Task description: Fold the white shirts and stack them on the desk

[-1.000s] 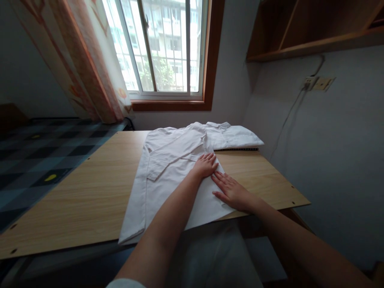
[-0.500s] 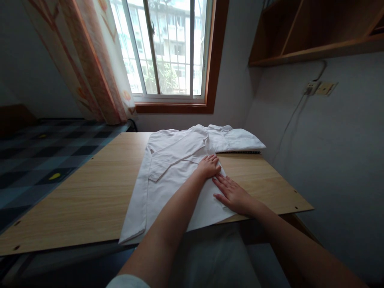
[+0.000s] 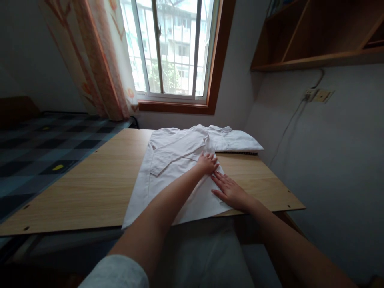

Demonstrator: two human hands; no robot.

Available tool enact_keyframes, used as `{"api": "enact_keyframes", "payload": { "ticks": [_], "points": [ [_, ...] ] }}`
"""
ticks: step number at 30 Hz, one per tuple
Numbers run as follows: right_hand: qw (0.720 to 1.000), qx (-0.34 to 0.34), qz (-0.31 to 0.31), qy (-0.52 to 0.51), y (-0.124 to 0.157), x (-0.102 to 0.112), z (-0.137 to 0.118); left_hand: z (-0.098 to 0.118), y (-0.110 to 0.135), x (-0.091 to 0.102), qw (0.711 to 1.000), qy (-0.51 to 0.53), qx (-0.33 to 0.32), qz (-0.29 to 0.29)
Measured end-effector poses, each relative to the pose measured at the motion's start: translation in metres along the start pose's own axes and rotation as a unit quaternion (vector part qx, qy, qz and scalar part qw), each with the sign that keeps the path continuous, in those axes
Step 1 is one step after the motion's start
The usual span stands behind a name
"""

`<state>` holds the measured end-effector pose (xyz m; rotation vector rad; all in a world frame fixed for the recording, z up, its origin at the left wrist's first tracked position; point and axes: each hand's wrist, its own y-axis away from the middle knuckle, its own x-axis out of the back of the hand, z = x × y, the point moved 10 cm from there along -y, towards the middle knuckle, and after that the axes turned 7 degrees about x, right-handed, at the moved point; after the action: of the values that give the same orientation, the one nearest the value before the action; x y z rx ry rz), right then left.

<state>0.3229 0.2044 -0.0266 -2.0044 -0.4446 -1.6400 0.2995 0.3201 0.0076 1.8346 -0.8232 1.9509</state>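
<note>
A white shirt (image 3: 168, 190) lies spread on the wooden board, with a sleeve (image 3: 177, 154) folded across its upper part. My left hand (image 3: 207, 164) presses on the shirt near its right edge, fingers stretched and pointing away from me. Just below and to the right, my right hand (image 3: 232, 193) lies flat along the same edge, its fingertips close to the left hand's fingers and its thumb apart. Some of the cloth is hidden under both hands and my left forearm.
More folded white cloth (image 3: 235, 140) lies at the board's far right, over a dark ridged edge. The wooden board (image 3: 90, 188) extends to both sides. A checked bed (image 3: 24, 164) is at left, a window (image 3: 174, 52) ahead, and a wall shelf (image 3: 315, 60) and cable (image 3: 285, 132) at right.
The camera view has tilted and shifted slightly. Both hands stay on the shirt's right edge, almost unmoved, and the folded sleeve keeps its place.
</note>
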Motion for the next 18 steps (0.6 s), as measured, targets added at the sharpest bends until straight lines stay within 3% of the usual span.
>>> {"api": "enact_keyframes", "payload": {
  "ticks": [3, 6, 10, 13, 15, 18],
  "points": [
    [1.000, 0.004, 0.009, -0.003, 0.001, 0.000, 0.000, -0.006, 0.017, 0.012, 0.999, -0.035, -0.036, 0.000],
    [1.000, 0.013, 0.020, -0.003, 0.002, -0.001, -0.001, -0.031, 0.045, 0.033, 0.996, -0.058, -0.064, 0.023],
    [1.000, 0.009, 0.025, 0.000, 0.002, 0.000, -0.001, -0.108, 0.092, 0.064, 0.997, -0.039, 0.004, 0.070],
    [1.000, 0.012, 0.021, 0.001, 0.002, 0.001, -0.003, -0.184, 0.126, 0.076, 0.986, -0.039, 0.130, 0.100],
    [1.000, 0.016, 0.024, 0.001, 0.002, 0.001, -0.004, -0.226, 0.144, 0.070, 0.972, -0.043, 0.213, 0.087],
    [0.999, 0.014, 0.038, -0.004, 0.002, 0.003, -0.004, -0.259, 0.158, 0.036, 0.959, -0.035, 0.281, -0.029]
  ]
}}
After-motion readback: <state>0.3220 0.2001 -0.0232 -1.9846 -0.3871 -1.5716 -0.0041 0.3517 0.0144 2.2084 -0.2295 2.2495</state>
